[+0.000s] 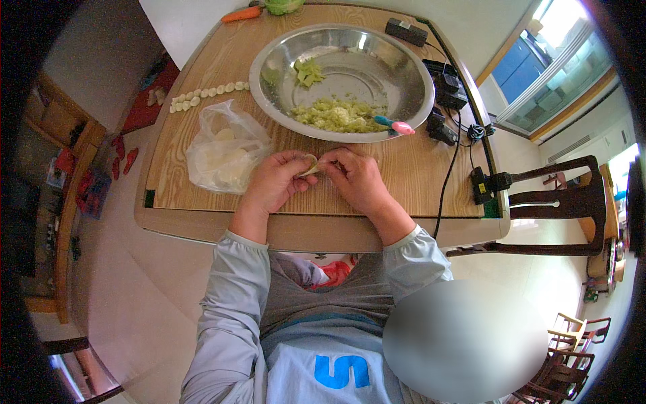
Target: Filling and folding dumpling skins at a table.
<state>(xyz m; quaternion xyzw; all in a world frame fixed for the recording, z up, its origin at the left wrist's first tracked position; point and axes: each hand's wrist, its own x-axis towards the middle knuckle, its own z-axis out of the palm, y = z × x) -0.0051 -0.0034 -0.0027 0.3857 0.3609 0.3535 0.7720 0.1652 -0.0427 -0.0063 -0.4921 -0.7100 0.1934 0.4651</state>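
Between my two hands, over the near part of the wooden table, is a small pale dough wrapper [309,167], folded over. My left hand [277,177] holds it between thumb and fingers. The fingertips of my right hand [353,174] pinch its right edge. Whatever lies inside the fold is hidden. Just beyond my hands stands a wide stainless steel bowl [348,65] with chopped green and pale filling [338,115]. A utensil with a pink and teal handle [396,125] rests on its near right rim. Left of my left hand lies a clear plastic bag [222,151] with round wrappers inside.
Small pale dough pieces [202,93] form rows left of the bowl. A carrot [242,13] and a green vegetable [283,6] lie at the far edge. Black power adapters and cables [446,91] run along the table's right side, near a dark wooden chair [560,202].
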